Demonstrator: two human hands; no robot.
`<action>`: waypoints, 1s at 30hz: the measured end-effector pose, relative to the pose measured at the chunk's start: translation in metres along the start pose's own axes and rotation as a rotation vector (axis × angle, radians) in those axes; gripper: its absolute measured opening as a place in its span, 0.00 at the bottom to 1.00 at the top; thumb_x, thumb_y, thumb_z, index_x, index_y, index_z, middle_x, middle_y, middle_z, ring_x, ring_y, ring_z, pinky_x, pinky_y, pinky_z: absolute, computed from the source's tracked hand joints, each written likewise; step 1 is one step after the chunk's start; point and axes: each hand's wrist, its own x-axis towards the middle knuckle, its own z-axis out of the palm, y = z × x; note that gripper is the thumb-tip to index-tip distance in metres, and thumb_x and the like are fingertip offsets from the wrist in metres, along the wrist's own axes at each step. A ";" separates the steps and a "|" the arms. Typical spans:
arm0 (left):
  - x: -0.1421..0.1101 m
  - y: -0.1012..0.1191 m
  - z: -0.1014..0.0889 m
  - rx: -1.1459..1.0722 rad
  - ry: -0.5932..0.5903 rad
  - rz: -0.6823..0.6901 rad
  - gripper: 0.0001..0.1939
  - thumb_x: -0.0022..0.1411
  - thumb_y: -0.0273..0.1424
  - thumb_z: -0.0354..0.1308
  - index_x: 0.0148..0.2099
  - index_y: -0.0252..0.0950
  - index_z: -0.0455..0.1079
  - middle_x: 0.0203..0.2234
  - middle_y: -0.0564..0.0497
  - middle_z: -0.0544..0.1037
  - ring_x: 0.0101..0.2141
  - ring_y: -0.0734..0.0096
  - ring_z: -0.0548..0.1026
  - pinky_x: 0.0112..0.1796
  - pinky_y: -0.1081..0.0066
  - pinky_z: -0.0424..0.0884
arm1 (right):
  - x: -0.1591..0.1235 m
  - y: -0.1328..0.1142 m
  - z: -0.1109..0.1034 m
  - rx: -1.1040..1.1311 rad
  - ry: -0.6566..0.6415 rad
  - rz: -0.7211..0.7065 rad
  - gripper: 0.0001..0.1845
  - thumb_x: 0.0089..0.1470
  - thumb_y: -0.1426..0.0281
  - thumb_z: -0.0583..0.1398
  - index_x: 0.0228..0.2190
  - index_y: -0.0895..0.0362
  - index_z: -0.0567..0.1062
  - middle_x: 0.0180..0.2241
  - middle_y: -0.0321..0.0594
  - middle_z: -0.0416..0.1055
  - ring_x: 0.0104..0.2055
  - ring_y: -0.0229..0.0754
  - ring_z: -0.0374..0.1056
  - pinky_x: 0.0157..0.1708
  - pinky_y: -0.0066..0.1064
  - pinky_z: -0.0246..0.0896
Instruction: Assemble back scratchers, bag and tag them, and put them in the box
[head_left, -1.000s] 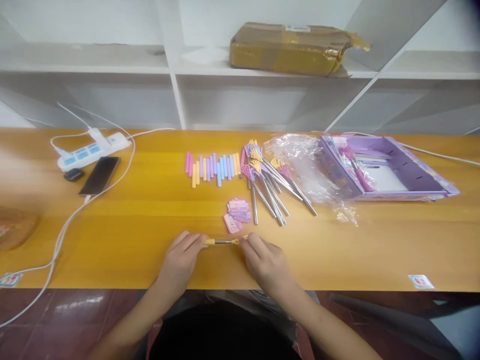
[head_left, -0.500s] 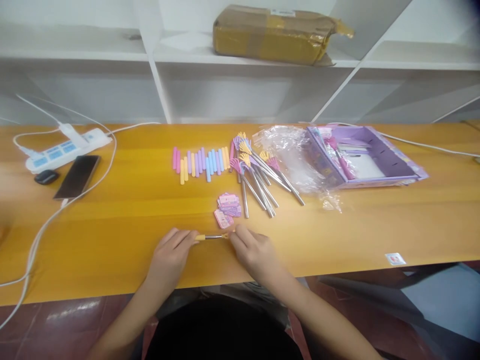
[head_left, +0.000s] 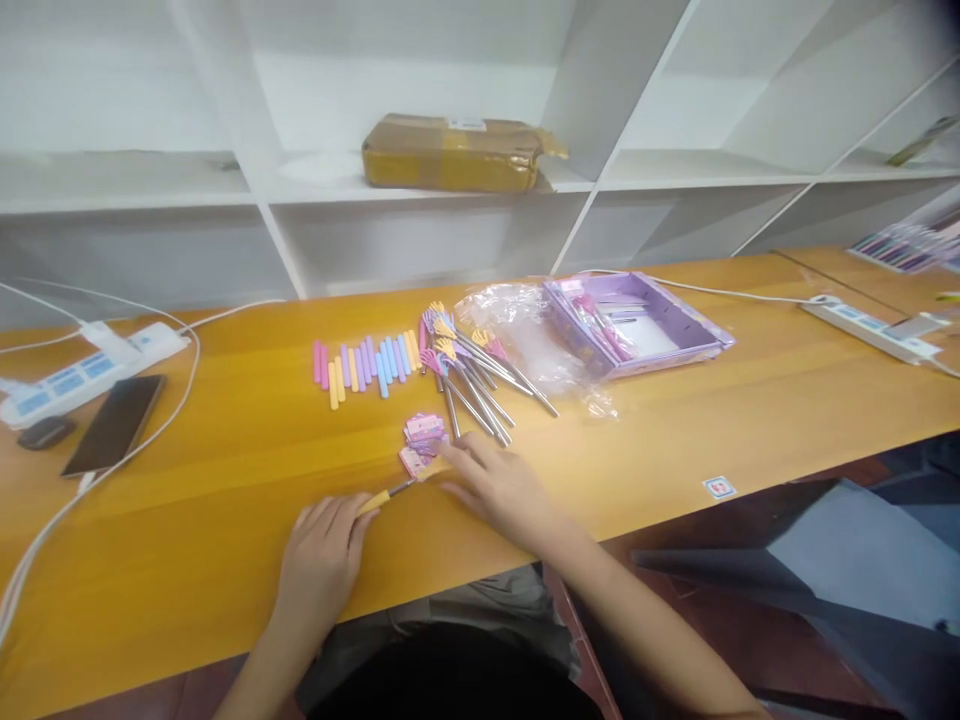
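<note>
Our left hand (head_left: 321, 550) pinches the yellow stick (head_left: 384, 495) between our hands, while our right hand (head_left: 501, 492), fingers parted, reaches the cards (head_left: 424, 428); singling out one, we judge, calls for light fingertips. Ahead of both hands, the wooden table (head_left: 195, 540) bears coloured tubes (head_left: 367, 364), with white shelves (head_left: 645, 166) beyond.

Below and left of the pink-and-purple cards (head_left: 424, 428), whose print is too small to read, the left hand (head_left: 319, 550) hides one end of a yellow handle (head_left: 373, 503), and farther left the view's edge cuts off a white cable (head_left: 21, 570).
</note>
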 end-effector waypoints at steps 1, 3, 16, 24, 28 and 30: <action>-0.002 -0.003 -0.002 -0.023 0.001 -0.028 0.09 0.80 0.36 0.55 0.54 0.39 0.73 0.42 0.47 0.87 0.39 0.59 0.84 0.43 0.63 0.72 | 0.004 0.010 -0.012 0.041 -0.031 0.011 0.31 0.71 0.59 0.64 0.69 0.53 0.65 0.49 0.45 0.76 0.32 0.39 0.71 0.29 0.29 0.62; 0.000 -0.010 -0.009 -0.111 -0.089 -0.111 0.10 0.80 0.39 0.54 0.55 0.40 0.71 0.40 0.48 0.87 0.37 0.59 0.85 0.39 0.65 0.73 | 0.015 0.040 -0.038 0.123 -0.030 0.071 0.33 0.72 0.52 0.62 0.69 0.53 0.66 0.47 0.44 0.76 0.32 0.39 0.71 0.32 0.31 0.65; 0.137 -0.078 0.028 -0.780 -0.286 -0.509 0.20 0.73 0.53 0.55 0.43 0.41 0.64 0.26 0.58 0.68 0.26 0.71 0.65 0.30 0.72 0.62 | 0.059 0.242 -0.003 -0.164 -0.028 0.726 0.30 0.73 0.56 0.54 0.66 0.61 0.70 0.58 0.58 0.75 0.60 0.58 0.69 0.58 0.44 0.63; 0.119 -0.081 0.039 -0.837 -0.352 -0.544 0.24 0.75 0.57 0.52 0.46 0.40 0.64 0.27 0.58 0.68 0.23 0.74 0.61 0.26 0.73 0.60 | 0.043 0.248 0.018 -0.240 -0.030 0.732 0.40 0.66 0.47 0.61 0.65 0.64 0.68 0.55 0.61 0.74 0.58 0.61 0.67 0.59 0.46 0.61; 0.121 -0.079 0.034 -0.850 -0.405 -0.523 0.23 0.77 0.55 0.50 0.47 0.39 0.66 0.28 0.56 0.71 0.24 0.74 0.64 0.27 0.72 0.61 | 0.039 0.251 0.016 -0.276 -0.031 0.783 0.31 0.71 0.50 0.55 0.60 0.62 0.73 0.55 0.59 0.74 0.58 0.59 0.68 0.60 0.45 0.61; 0.121 -0.078 0.032 -0.853 -0.427 -0.489 0.23 0.78 0.55 0.47 0.48 0.39 0.67 0.29 0.55 0.73 0.24 0.73 0.65 0.28 0.72 0.63 | 0.037 0.253 0.014 -0.311 -0.025 0.824 0.31 0.73 0.50 0.51 0.59 0.62 0.74 0.55 0.61 0.73 0.60 0.61 0.67 0.61 0.47 0.61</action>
